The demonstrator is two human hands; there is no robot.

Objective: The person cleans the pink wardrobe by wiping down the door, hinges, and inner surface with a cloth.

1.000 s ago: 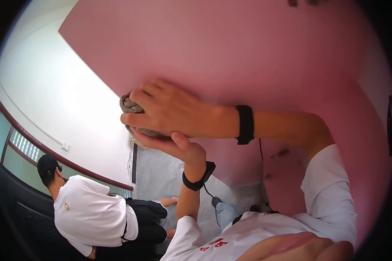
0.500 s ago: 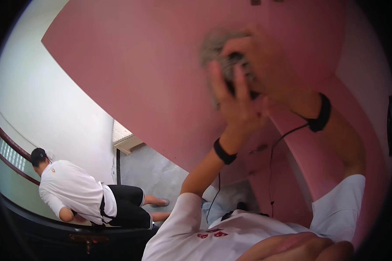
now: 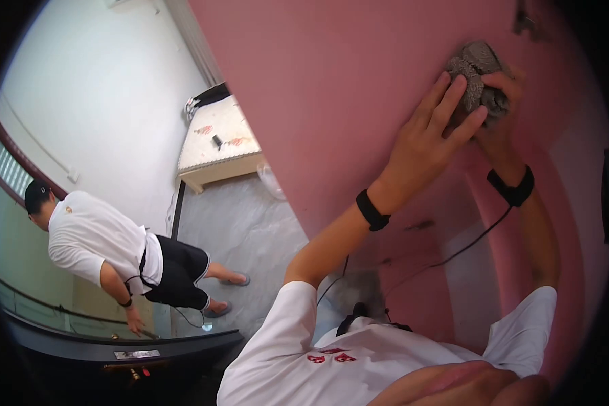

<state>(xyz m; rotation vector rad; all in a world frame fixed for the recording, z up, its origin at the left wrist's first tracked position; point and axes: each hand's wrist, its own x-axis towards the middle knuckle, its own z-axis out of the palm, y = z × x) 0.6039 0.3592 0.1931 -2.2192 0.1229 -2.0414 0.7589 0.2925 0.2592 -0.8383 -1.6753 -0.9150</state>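
A bunched grey cloth [image 3: 472, 68] with a shaggy, towel-like weave is up against a large pink panel [image 3: 331, 101], toward the upper right. My right hand [image 3: 502, 128] is wrapped round the cloth from its right and lower side, with part of the hand hidden behind it. From the left, my left hand [image 3: 430, 139] presses its long fingers on the cloth, fingertips on the folds. Each wrist wears a black band with a thin cable near it.
At left a person [image 3: 98, 233] in a white shirt and black shorts stands facing away, beside a dark framed panel [image 3: 142, 355] with a brass-coloured fitting. A low bed or bench [image 3: 223, 135] stands behind on the grey floor [image 3: 243, 223]. A small metal fitting [image 3: 526, 26] sits on the pink surface.
Both hands and the cloth have shifted right across the view. The view has turned, bringing more of the bed and floor in. The other person's arm now hangs lower.
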